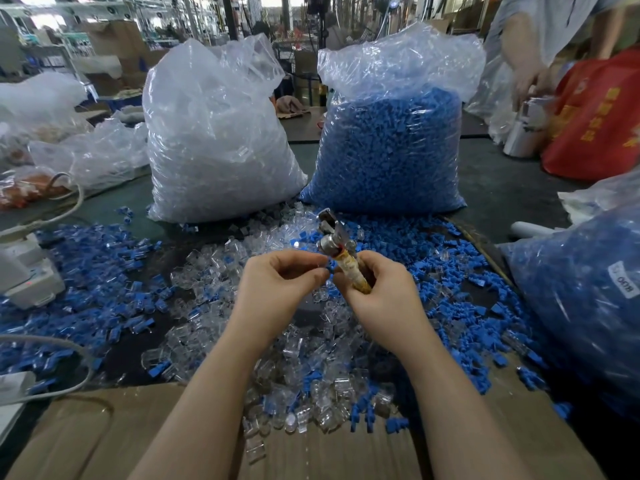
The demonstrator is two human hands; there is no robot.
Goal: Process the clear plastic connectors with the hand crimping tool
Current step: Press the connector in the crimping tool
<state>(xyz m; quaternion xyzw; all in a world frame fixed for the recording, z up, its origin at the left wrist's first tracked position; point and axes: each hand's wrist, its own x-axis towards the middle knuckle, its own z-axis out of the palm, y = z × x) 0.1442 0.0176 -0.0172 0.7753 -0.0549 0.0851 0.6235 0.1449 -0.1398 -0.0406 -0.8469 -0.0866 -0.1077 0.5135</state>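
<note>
Head view: both hands are up over the middle of the desk (pixel 114 206), which is buried in loose parts. The right hand (pixel 377 289) has its fingers curled round the yellowish handle of the crimper (pixel 337 247). The tool's long axis runs up and slightly left, away from the body, so the metal head sits on the far side of the fist, just past the fingertips of both hands.

The left hand (pixel 277 282) is curled too, thumb and fingertips pinched together right beside the base of the tool head. Something small looks to be held in that pinch, with a bit of blue (pixel 330 266) showing between the two hands, but it's blurry and clear plastic barely shows, so I can't say for sure it's a connector.

The loose clear connectors (pixel 304 358) are piled on the desk below and nearer than the hands, spilling onto the cardboard (pixel 104 438) at the near edge. Blue parts (pixel 86 271) are scattered left and right of them.

My guess is the next bit depends on that short gap: the left pinch is just left of the tool, so whatever it holds has to go right and a touch farther to reach the head.

On the far side stand a clear bag (pixel 214 133) and a blue bag (pixel 388 143).
</note>
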